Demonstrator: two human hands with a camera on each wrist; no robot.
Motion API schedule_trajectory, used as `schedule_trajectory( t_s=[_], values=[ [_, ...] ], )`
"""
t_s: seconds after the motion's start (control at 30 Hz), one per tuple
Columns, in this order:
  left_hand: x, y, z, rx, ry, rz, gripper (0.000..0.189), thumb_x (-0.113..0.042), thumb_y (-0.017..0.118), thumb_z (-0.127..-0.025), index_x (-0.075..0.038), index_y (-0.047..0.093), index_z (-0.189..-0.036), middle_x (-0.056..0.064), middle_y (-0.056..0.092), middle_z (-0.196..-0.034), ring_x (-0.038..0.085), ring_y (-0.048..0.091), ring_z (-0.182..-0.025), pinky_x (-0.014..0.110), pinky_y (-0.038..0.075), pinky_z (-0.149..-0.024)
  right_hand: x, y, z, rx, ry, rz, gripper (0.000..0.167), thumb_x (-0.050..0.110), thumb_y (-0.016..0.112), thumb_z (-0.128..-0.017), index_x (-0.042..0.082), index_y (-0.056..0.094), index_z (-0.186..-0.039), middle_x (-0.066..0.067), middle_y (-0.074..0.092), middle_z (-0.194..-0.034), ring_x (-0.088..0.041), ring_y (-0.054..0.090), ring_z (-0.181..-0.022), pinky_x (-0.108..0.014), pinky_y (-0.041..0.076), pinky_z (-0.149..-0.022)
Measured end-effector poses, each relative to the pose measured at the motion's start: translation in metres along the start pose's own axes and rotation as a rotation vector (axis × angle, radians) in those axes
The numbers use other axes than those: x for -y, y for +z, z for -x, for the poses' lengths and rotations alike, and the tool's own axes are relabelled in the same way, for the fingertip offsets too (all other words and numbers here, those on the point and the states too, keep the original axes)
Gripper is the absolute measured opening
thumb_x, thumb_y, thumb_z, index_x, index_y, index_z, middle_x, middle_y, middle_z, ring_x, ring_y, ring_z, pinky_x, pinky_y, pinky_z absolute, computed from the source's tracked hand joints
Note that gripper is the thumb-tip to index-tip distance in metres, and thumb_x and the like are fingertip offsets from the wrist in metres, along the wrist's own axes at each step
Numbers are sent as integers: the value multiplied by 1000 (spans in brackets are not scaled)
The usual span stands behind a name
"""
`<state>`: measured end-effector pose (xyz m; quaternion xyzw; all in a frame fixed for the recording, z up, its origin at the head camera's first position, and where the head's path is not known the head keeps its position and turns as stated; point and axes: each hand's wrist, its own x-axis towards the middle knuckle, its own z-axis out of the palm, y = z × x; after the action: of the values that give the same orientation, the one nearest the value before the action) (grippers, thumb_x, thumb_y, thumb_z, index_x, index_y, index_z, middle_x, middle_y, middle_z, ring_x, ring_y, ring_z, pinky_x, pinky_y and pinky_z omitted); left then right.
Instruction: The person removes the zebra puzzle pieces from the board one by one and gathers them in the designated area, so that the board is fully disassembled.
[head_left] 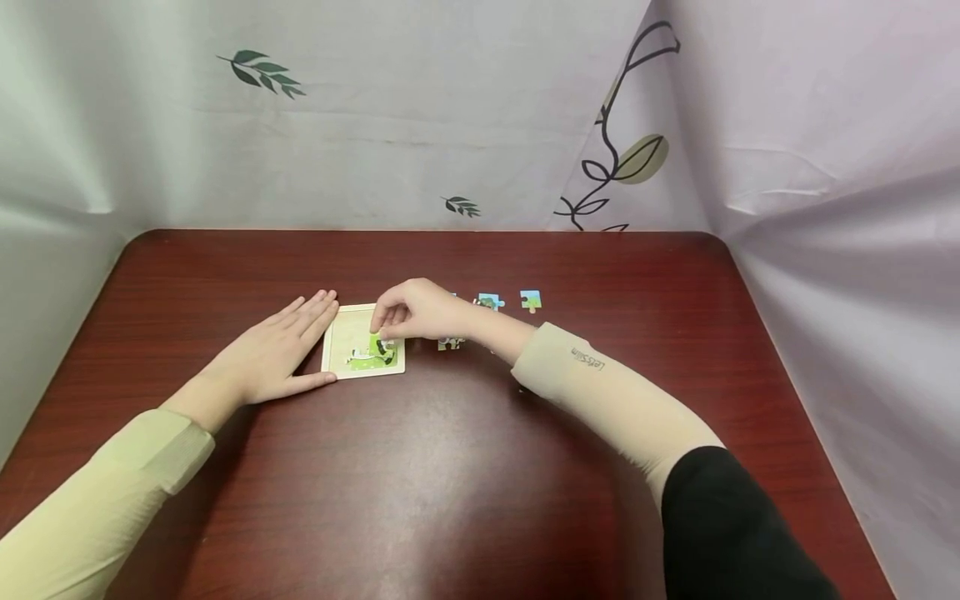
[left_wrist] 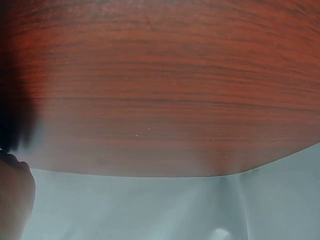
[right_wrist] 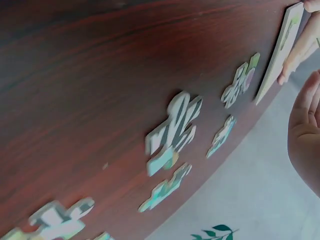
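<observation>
A shallow square wooden puzzle tray (head_left: 347, 329) lies on the table, with green and black-and-white pieces (head_left: 371, 358) along its lower right part. My left hand (head_left: 281, 350) is spread flat at the tray's left side, fingertips by its upper corner and thumb by its lower one. Over the tray's right side, my right hand (head_left: 416, 310) pinches a green jigsaw piece (head_left: 377, 342) between thumb and curled fingers, low above the pieces. Part of that piece is hidden behind the fingertips. The right wrist view shows the right hand (right_wrist: 306, 125) at its edge.
Loose jigsaw pieces lie right of the tray: a blue-green one (head_left: 531, 300), another blue-topped one (head_left: 491, 301), and a striped one (head_left: 452, 342) partly under the right forearm. A striped piece (right_wrist: 175, 125) lies mid-table in the right wrist view. A pale curtain (head_left: 375, 150) hangs behind the table.
</observation>
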<state>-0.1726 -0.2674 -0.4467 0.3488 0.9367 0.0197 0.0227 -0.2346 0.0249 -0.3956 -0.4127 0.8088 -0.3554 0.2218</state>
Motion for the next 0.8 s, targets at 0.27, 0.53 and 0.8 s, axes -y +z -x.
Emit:
schedule_trajectory(
  t_s=[0.27, 0.53, 0.8],
  values=[
    [0, 1, 1, -3, 1, -3, 102, -57, 66, -97, 6, 25, -166, 24, 22, -175, 40, 24, -164, 28, -4, -137, -7, -7, 23, 25, 33, -23, 9, 9, 76, -97, 7, 81, -105, -6, 79, -97, -12, 71, -87, -17, 58, -81],
    [-1, -1, 0, -1, -1, -4, 102, -57, 67, -97, 6, 25, -165, 25, 22, -175, 40, 24, -163, 31, 0, -138, -17, -7, 48, 45, 78, -39, 7, 9, 76, -97, 8, 80, -103, -3, 78, -93, -9, 69, -80, -18, 59, -77],
    [-1, -1, 0, 2, -5, -2, 102, -58, 66, -97, 6, 25, -166, 24, 22, -175, 40, 23, -164, 37, 7, -139, -26, 0, 71, 75, 83, -21, 7, 9, 76, -97, 9, 80, -103, -2, 76, -90, -6, 66, -78, -18, 58, -76]
  ],
)
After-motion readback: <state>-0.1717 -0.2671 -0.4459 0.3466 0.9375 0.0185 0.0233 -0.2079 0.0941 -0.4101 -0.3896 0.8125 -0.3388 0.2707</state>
